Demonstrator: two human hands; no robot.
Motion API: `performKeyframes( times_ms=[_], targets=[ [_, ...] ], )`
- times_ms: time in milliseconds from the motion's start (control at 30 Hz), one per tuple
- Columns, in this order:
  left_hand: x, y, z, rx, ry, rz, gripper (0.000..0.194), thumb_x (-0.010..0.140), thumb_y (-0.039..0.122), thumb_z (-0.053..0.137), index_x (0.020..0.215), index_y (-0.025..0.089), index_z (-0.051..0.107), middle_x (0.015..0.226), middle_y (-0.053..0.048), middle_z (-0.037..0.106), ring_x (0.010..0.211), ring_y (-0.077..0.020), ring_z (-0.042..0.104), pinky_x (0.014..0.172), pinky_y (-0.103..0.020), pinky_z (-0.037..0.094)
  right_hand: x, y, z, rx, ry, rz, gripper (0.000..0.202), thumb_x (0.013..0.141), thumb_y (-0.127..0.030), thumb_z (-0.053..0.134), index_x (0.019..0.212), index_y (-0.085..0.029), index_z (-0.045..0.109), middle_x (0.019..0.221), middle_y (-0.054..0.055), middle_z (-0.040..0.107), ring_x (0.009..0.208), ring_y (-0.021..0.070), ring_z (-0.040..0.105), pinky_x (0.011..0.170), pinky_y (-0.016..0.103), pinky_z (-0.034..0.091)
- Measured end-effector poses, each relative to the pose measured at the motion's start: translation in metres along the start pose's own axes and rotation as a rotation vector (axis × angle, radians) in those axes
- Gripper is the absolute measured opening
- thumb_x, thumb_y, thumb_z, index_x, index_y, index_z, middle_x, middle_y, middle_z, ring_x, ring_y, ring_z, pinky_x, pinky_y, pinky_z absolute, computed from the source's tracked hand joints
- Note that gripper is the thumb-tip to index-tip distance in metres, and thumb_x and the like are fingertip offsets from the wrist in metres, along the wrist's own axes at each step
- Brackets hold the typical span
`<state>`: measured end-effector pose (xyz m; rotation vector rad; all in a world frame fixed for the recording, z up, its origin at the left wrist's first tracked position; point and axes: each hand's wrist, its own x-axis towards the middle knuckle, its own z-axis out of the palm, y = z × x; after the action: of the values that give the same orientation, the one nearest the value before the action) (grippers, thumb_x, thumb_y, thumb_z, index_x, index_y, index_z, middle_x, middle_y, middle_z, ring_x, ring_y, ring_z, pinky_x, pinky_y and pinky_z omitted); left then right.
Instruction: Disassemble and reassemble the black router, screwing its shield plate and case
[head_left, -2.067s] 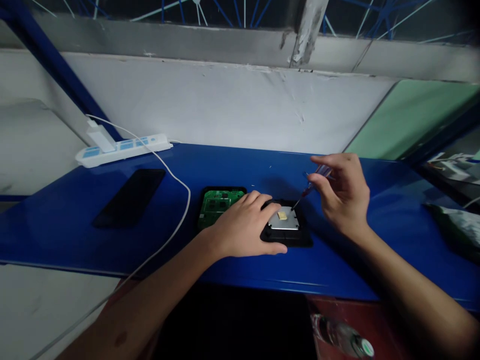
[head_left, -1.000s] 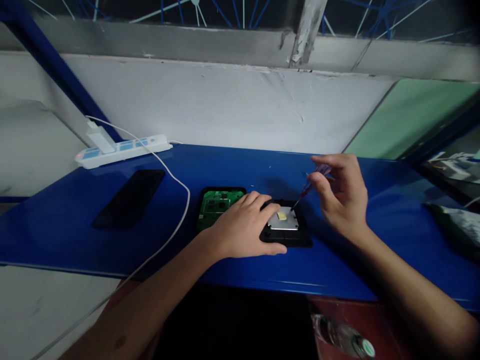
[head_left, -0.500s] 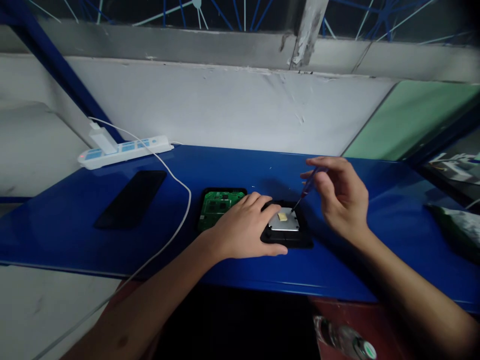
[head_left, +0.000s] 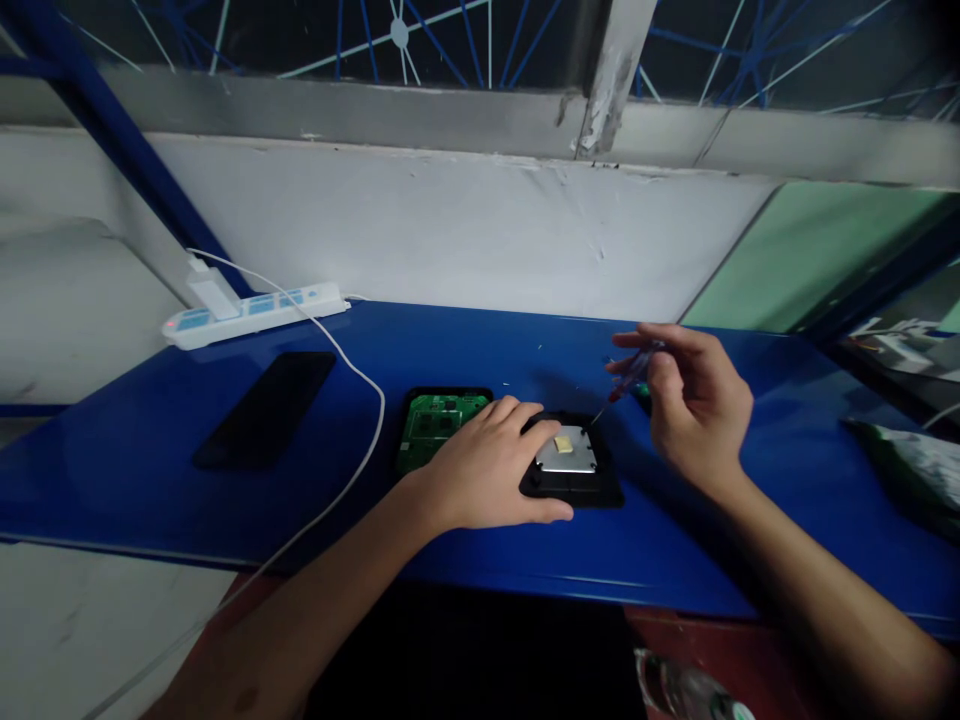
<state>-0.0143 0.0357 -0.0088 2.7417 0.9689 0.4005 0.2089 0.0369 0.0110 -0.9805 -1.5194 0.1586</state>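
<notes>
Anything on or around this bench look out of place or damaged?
Mostly minor: a few tiny pale scraps lie loose on the blue table beyond the black casing, like stray debris. The window post looks scuffed, its surface patchy. I see no spill.

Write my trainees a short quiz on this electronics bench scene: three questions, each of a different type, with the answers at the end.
1. True or false: the person's right hand holds the screwdriver.

2. Multiple choice: what lies on top of the silvery metal plate?
A) a white cable
B) a small yellow pad
C) a clear bottle

3. Fill in the blank: as the person sees it, the green circuit board lies to the ____ of the metal plate.

Key: 1. True; 2. B; 3. left
</notes>
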Motion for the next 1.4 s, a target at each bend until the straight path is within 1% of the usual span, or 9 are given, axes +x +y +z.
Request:
performKeyframes(
  times_ms=[100,167,367,533,700,1067,1200,1300,1400],
  targets=[
    [0.0,-0.001,0.001,-0.004,0.0,-0.002,0.083,0.079,0.073,0.065,0.142,0.02,0.049,0.146,-0.013,0.049,0.132,-0.0367,0.044,0.108,-0.052,0.04,0.002,0.004,0.0,0.024,0.07,0.002,0.023,0.1,-0.026,0.05,0.119,-0.03,0.062,0.106,0.004,0.074,0.076,0.0168,0.075,0.063,0.035,0.062],
    [0.0,-0.001,0.001,-0.005,0.001,-0.002,0.083,0.078,0.072,0.066,0.141,0.02,0.049,0.145,-0.013,0.05,0.131,-0.0361,0.045,0.108,-0.051,0.041,0.003,0.006,0.0,0.024,0.088,0.006,0.021,0.099,-0.026,0.051,0.117,-0.029,0.063,0.104,0.004,0.074,0.075,0.0166,0.075,0.063,0.035,0.062],
    [0.0,0.0,-0.001,0.003,-0.002,-0.002,0.082,0.079,0.071,0.066,0.141,0.02,0.05,0.145,-0.013,0.051,0.132,-0.0356,0.045,0.11,-0.051,0.04,0.0,0.008,0.002,0.046,0.017,0.025,0.022,0.098,-0.024,0.052,0.117,-0.025,0.062,0.103,0.004,0.074,0.073,0.0148,0.074,0.061,0.031,0.061],
    [0.0,0.0,-0.001,-0.001,-0.003,0.003,0.082,0.079,0.071,0.067,0.141,0.02,0.049,0.145,-0.013,0.051,0.132,-0.0347,0.045,0.112,-0.051,0.038,-0.001,0.007,0.003,0.054,-0.002,0.041,0.022,0.097,-0.023,0.052,0.116,-0.024,0.062,0.104,0.004,0.074,0.073,0.0143,0.074,0.063,0.031,0.061],
    [0.001,0.0,-0.001,0.001,0.005,0.002,0.08,0.077,0.068,0.069,0.139,0.021,0.051,0.145,-0.013,0.051,0.132,-0.0354,0.045,0.11,-0.051,0.04,-0.002,0.005,0.002,0.045,-0.04,0.041,0.023,0.096,-0.019,0.053,0.117,-0.023,0.063,0.106,0.005,0.073,0.076,0.015,0.074,0.066,0.032,0.061],
    [0.001,0.0,-0.001,0.013,-0.011,-0.007,0.081,0.077,0.068,0.07,0.139,0.02,0.051,0.145,-0.012,0.051,0.131,-0.0348,0.045,0.111,-0.05,0.04,-0.001,0.003,0.0,0.062,-0.003,0.018,0.023,0.097,-0.019,0.052,0.117,-0.023,0.063,0.106,0.005,0.073,0.076,0.0152,0.074,0.065,0.032,0.061],
    [0.001,-0.001,-0.001,0.018,-0.008,-0.001,0.08,0.078,0.068,0.07,0.14,0.021,0.05,0.147,-0.012,0.05,0.132,-0.0342,0.046,0.111,-0.051,0.04,-0.001,0.005,0.002,0.066,0.025,0.019,0.024,0.098,-0.021,0.052,0.12,-0.024,0.061,0.11,0.006,0.073,0.082,0.0169,0.076,0.07,0.034,0.063],
    [0.0,0.0,-0.003,0.022,-0.01,0.003,0.084,0.076,0.072,0.069,0.14,0.021,0.05,0.146,-0.012,0.05,0.132,-0.0349,0.046,0.11,-0.05,0.04,-0.001,0.009,0.004,0.081,0.021,0.034,0.025,0.099,-0.022,0.052,0.122,-0.024,0.058,0.115,0.007,0.071,0.088,0.0182,0.076,0.075,0.037,0.063],
    [-0.001,0.0,-0.007,0.034,-0.026,0.005,0.087,0.076,0.081,0.061,0.139,0.022,0.052,0.145,-0.011,0.053,0.134,-0.036,0.046,0.11,-0.05,0.042,-0.003,0.013,0.008,0.077,-0.017,0.054,0.026,0.099,-0.022,0.051,0.124,-0.024,0.057,0.118,0.007,0.069,0.092,0.0187,0.076,0.078,0.037,0.063]
  ],
)
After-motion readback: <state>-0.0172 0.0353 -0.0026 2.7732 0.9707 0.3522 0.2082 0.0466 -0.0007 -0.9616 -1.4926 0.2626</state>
